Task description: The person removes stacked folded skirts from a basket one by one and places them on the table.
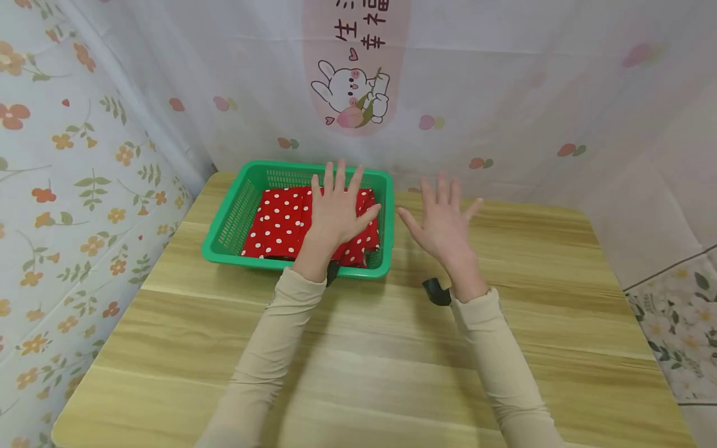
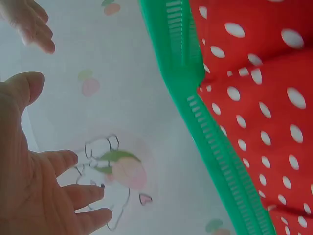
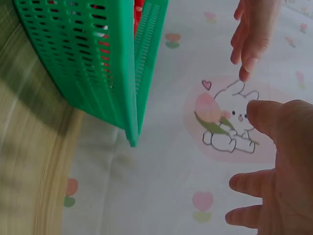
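Note:
My left hand (image 1: 336, 214) hovers above the green basket (image 1: 224, 258), fingers spread and holding nothing. Inside the basket lies folded red cloth with white polka dots (image 1: 277, 221), partly hidden by that hand in the head view. To the right of the basket, my right hand (image 1: 445, 230) is held over the table with its fingers spread too, gripping nothing. In the left wrist view the red cloth (image 2: 264, 117) lies beyond the basket's rim, apart from the left hand (image 2: 39, 191). The right wrist view has the basket's slotted side (image 3: 73, 58) away from the right hand (image 3: 288, 166).
The wooden table (image 1: 370, 367) spreads out in front of me. A white curtain with a rabbit print (image 1: 353, 93) hangs behind it, and a flower-patterned curtain (image 1: 84, 205) stands along the left. Black wrist mounts (image 1: 437, 292) sit at the wrists.

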Motion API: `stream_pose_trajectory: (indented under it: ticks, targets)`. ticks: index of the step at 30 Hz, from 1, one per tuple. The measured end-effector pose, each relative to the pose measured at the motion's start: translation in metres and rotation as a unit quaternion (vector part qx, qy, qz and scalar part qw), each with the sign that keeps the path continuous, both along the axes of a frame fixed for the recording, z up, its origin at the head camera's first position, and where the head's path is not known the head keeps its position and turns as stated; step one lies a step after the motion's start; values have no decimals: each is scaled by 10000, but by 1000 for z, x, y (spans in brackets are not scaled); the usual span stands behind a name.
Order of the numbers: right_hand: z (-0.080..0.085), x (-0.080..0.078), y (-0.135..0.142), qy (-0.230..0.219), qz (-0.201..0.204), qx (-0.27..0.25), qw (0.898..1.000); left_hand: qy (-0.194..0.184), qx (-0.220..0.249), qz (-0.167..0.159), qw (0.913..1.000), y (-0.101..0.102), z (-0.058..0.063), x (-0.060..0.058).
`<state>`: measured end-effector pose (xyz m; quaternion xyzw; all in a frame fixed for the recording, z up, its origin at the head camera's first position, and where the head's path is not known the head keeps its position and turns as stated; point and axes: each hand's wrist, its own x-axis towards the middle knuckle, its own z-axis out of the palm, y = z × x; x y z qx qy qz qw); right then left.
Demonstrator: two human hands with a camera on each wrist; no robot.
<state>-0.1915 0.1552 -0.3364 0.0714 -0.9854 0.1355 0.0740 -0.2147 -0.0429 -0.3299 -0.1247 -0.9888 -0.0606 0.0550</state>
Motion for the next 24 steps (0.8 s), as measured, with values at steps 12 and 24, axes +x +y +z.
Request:
stream_pose_trajectory:
  ticks: [12,24]
  targets:
    - [-4,-6,-28,225,731,-818,9937,-234,296,468,9982,-59,-7,-8]
    - [-9,-13,-55,-504,906,-1434,9842,-623,731,785,9923,-103,-8,-5]
